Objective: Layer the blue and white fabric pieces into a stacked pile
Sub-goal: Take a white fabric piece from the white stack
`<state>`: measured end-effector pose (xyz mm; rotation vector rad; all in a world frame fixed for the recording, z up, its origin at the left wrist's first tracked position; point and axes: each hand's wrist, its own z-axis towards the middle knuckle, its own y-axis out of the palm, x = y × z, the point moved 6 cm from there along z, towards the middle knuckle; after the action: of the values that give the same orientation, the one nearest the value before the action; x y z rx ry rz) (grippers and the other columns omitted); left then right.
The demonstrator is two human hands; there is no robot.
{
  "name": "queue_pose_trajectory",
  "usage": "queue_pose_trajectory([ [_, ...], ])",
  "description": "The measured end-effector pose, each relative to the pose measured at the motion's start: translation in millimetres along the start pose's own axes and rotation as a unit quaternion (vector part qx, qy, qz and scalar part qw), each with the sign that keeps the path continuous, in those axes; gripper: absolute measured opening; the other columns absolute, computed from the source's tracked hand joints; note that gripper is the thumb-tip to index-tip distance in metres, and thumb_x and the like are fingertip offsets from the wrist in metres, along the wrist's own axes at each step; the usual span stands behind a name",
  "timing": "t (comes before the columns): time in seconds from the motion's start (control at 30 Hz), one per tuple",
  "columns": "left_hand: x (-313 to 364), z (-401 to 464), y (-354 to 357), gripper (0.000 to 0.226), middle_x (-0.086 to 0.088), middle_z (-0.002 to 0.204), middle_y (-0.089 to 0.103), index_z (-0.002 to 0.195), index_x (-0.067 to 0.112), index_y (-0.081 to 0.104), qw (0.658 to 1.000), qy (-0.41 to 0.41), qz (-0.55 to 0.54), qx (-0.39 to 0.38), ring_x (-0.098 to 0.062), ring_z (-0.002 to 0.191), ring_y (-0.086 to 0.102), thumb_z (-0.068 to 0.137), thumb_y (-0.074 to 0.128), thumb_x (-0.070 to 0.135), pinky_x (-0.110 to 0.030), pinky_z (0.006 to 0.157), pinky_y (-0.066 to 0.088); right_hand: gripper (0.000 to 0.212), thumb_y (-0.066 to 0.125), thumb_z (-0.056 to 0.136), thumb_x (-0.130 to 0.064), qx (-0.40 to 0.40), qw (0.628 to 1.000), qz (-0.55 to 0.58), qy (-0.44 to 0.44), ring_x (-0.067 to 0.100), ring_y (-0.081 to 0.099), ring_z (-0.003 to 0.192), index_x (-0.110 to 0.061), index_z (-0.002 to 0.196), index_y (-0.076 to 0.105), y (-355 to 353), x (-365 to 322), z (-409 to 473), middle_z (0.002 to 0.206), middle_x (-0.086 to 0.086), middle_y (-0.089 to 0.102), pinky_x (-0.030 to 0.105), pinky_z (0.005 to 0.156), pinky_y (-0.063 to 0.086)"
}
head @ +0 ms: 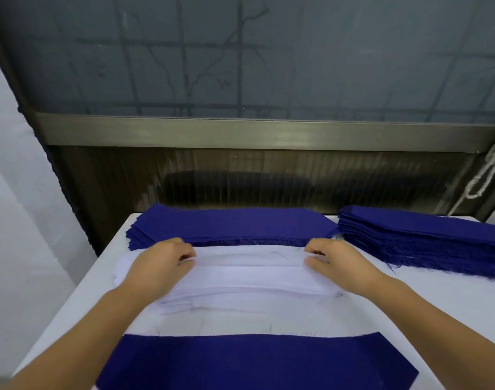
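While three blue stacks (232,226) lie around, left hand (163,261) and right hand (335,261) pinch one white piece (249,257).

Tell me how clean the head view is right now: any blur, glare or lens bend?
Head view: light is soft and even, no glare on the white pile; both hands look slightly soft; the wide lens bows the window ledge; the frosted pane above shows only vague shapes.
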<state>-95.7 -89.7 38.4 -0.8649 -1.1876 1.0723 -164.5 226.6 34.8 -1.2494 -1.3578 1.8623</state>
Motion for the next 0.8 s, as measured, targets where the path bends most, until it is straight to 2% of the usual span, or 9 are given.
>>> queue_pose_trajectory([
  [0.1, -34.5, -10.5, -13.5, 0.022, 0.011, 0.102, 0.062, 0.113, 0.023, 0.067, 0.998, -0.056, -0.009, 0.007, -0.006, 0.088, 0.057, 0.093, 0.060, 0.029, -0.016, 0.076, 0.041, 0.009, 0.056, 0.097, -0.027, -0.003, 1.000, 0.024, 0.011, 0.005, 0.058, 0.089, -0.031, 0.105, 0.057, 0.2, 3.2, -2.7, 0.098, -0.014, 0.058, 0.012, 0.075, 0.040],
  [0.23, -39.5, -19.5, -19.6, 0.018, 0.010, 0.097, 0.064, 0.107, 0.021, 0.070, 0.998, -0.053, -0.032, 0.014, -0.004, 0.083, 0.056, 0.092, 0.061, 0.026, -0.012, 0.073, 0.039, 0.009, 0.056, 0.097, -0.025, 0.008, 0.999, 0.037, 0.020, 0.004, 0.058, 0.089, -0.027, 0.105, 0.059, -4.0, -0.5, -6.5, 0.100, -0.013, 0.060, 0.010, 0.075, 0.039],
  [0.3, -38.5, -22.3, -24.6, 0.018, 0.007, 0.098, 0.066, 0.107, 0.019, 0.071, 0.997, -0.053, -0.045, 0.033, -0.007, 0.086, 0.058, 0.091, 0.063, 0.024, -0.016, 0.079, 0.042, 0.007, 0.059, 0.095, -0.023, 0.050, 0.997, 0.052, 0.010, 0.004, 0.060, 0.087, -0.026, 0.101, 0.063, -13.9, -1.8, -11.1, 0.096, -0.013, 0.063, 0.009, 0.074, 0.042],
  [0.4, -36.3, -25.1, -31.1, 0.015, 0.011, 0.091, 0.063, 0.102, 0.021, 0.072, 0.995, -0.050, -0.058, 0.065, -0.007, 0.082, 0.059, 0.087, 0.068, 0.021, -0.015, 0.075, 0.041, 0.006, 0.065, 0.092, -0.021, 0.097, 0.993, 0.062, -0.001, 0.003, 0.060, 0.085, -0.027, 0.094, 0.066, -23.9, -4.1, -17.5, 0.091, -0.015, 0.063, 0.011, 0.075, 0.045],
  [0.5, -29.8, -27.8, -25.1, 0.012, 0.012, 0.089, 0.059, 0.097, 0.024, 0.069, 0.997, -0.053, -0.031, 0.047, -0.006, 0.079, 0.056, 0.086, 0.069, 0.020, -0.014, 0.073, 0.040, 0.010, 0.066, 0.090, -0.018, 0.075, 0.995, 0.058, 0.009, 0.006, 0.060, 0.085, -0.026, 0.094, 0.063, -14.8, -3.2, -22.4, 0.093, -0.013, 0.062, 0.018, 0.079, 0.050],
  [0.6, -31.0, -32.0, -18.9, 0.014, 0.014, 0.084, 0.061, 0.084, 0.031, 0.061, 0.996, -0.053, -0.068, 0.011, -0.006, 0.076, 0.058, 0.086, 0.069, 0.020, -0.009, 0.067, 0.040, 0.009, 0.066, 0.091, -0.023, 0.033, 0.995, 0.091, -0.019, 0.005, 0.060, 0.085, -0.032, 0.089, 0.064, -5.8, -1.2, -31.2, 0.090, -0.014, 0.062, 0.016, 0.078, 0.047],
  [0.67, -32.9, -36.2, -19.2, 0.008, 0.014, 0.083, 0.062, 0.084, 0.034, 0.063, 0.995, -0.037, -0.096, -0.015, -0.004, 0.078, 0.060, 0.089, 0.066, 0.028, -0.010, 0.068, 0.043, 0.009, 0.060, 0.095, -0.027, 0.022, 0.995, 0.095, -0.038, 0.004, 0.060, 0.088, -0.031, 0.091, 0.067, -6.3, 2.6, -35.8, 0.090, -0.013, 0.064, 0.018, 0.079, 0.048],
  [0.73, -32.3, -38.1, -22.1, 0.010, 0.012, 0.082, 0.063, 0.083, 0.034, 0.064, 0.994, -0.017, -0.108, -0.028, -0.004, 0.078, 0.060, 0.092, 0.060, 0.031, -0.015, 0.070, 0.046, 0.010, 0.058, 0.096, -0.028, 0.021, 0.995, 0.091, -0.031, 0.001, 0.060, 0.091, -0.030, 0.093, 0.067, -7.3, 5.8, -36.4, 0.093, -0.014, 0.065, 0.015, 0.079, 0.048],
  [0.8, -31.0, -36.7, -24.0, 0.010, 0.013, 0.083, 0.064, 0.084, 0.033, 0.064, 0.994, -0.023, -0.099, -0.029, -0.005, 0.079, 0.060, 0.092, 0.061, 0.028, -0.013, 0.069, 0.045, 0.009, 0.064, 0.092, -0.024, 0.028, 0.993, 0.118, 0.001, -0.005, 0.060, 0.090, -0.033, 0.091, 0.066, -7.1, 8.9, -34.6, 0.091, -0.018, 0.066, 0.009, 0.074, 0.047],
])
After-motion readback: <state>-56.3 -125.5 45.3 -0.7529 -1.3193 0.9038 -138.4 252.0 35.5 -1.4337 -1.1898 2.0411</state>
